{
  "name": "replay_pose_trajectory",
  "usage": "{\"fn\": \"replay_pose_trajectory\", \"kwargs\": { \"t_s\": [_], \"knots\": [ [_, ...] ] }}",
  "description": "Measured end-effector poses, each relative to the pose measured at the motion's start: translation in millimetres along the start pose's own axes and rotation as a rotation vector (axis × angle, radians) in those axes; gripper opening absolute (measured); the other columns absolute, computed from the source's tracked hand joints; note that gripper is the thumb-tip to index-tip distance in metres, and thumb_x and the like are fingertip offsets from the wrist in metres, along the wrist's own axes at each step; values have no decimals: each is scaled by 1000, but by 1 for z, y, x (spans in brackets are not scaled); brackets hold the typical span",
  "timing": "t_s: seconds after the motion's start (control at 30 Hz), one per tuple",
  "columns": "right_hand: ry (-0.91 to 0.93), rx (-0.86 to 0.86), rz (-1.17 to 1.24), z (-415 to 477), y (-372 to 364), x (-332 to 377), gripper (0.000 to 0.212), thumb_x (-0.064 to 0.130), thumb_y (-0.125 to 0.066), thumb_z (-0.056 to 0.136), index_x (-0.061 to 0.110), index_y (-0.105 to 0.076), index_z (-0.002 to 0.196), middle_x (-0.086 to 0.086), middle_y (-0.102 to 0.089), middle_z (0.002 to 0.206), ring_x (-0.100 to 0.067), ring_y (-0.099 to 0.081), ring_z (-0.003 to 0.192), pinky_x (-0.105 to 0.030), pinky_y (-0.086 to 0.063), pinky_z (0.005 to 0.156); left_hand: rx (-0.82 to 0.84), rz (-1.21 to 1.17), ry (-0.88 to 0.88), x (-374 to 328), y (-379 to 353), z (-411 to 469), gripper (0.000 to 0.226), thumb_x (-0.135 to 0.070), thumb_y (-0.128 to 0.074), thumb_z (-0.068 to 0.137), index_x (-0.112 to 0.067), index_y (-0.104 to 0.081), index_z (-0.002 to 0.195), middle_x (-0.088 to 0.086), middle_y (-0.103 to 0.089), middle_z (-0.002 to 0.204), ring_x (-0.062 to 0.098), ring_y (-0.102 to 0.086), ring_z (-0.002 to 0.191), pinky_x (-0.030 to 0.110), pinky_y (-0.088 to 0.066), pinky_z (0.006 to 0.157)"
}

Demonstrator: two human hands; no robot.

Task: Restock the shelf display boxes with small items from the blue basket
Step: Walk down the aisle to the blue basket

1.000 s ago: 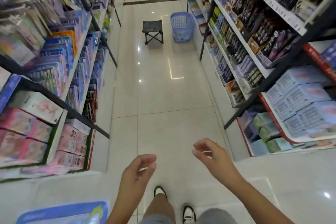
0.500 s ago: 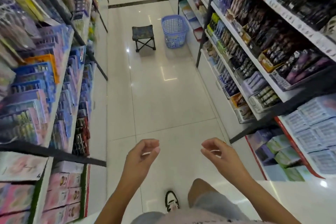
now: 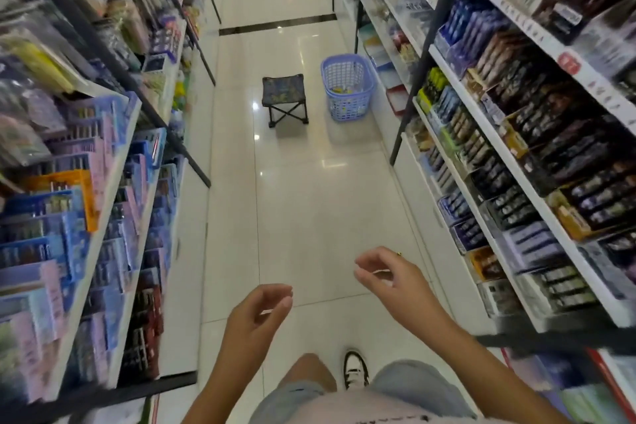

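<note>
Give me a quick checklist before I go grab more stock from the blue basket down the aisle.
1. Left hand free: ok, fingers loosely curled, holding nothing.
2. Right hand free: ok, also holding nothing.
3. Blue plastic lattice basket within reach: not ok, it stands far up the aisle on the glossy white tiled floor, beside the right shelving.
4. Basket has stock: ok, small items show inside; how many, cannot tell.
5. Path clear: ok, bare floor ahead; the small black folding stool stands left of the basket, apart from it.
</note>
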State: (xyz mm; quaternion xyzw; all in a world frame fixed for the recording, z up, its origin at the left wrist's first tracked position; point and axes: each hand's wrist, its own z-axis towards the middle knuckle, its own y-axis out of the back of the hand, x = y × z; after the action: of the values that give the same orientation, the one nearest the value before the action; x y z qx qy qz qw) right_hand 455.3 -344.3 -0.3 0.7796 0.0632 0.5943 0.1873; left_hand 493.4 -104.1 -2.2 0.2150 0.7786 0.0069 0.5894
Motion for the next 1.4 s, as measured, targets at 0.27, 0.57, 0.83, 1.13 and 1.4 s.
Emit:
{"fn": "replay_pose_trajectory", "kwargs": {
  "t_s": [0.27,0.57,0.83,1.13,1.4],
  "knots": [
    [27,25,56,152,-5,34,7,28,-66,85,35,-64,86,20,-66,91,2,-63,86,-7,-47,73,-29,-8,19,-25,27,136,10,-18,-66,87,-26,-71,92,-6,-73,96,9,-68,92,35,-55,85],
    [-110,-54,43,281,-1,49,8,23,-68,85,29,-65,89,11,-68,91,2,-63,85,-18,-52,79,62,37,-118,-102,63,336,12,-25,-64,88,-30,-68,99,-11,-71,99,6,-66,94,29,-55,84],
    [-154,-95,47,418,31,63,10,23,-67,85,30,-64,91,12,-67,92,3,-63,85,-18,-51,78,117,45,-133,-142,64,470,12,-22,-64,88,-26,-68,98,-8,-72,96,9,-67,94,29,-56,83],
    [6,38,39,613,46,132,8,25,-66,86,26,-65,94,10,-67,92,2,-61,86,-13,-50,77,-36,2,21,-162,73,588,11,-19,-64,87,-24,-70,95,-4,-73,94,12,-69,90,38,-56,84],
    [-51,5,57,755,61,143,8,24,-69,83,31,-66,85,14,-69,86,1,-64,81,-15,-51,74,-19,1,22,-210,81,738,11,-13,-64,88,-21,-70,93,-3,-73,93,12,-68,89,36,-56,83]
  ]
}}
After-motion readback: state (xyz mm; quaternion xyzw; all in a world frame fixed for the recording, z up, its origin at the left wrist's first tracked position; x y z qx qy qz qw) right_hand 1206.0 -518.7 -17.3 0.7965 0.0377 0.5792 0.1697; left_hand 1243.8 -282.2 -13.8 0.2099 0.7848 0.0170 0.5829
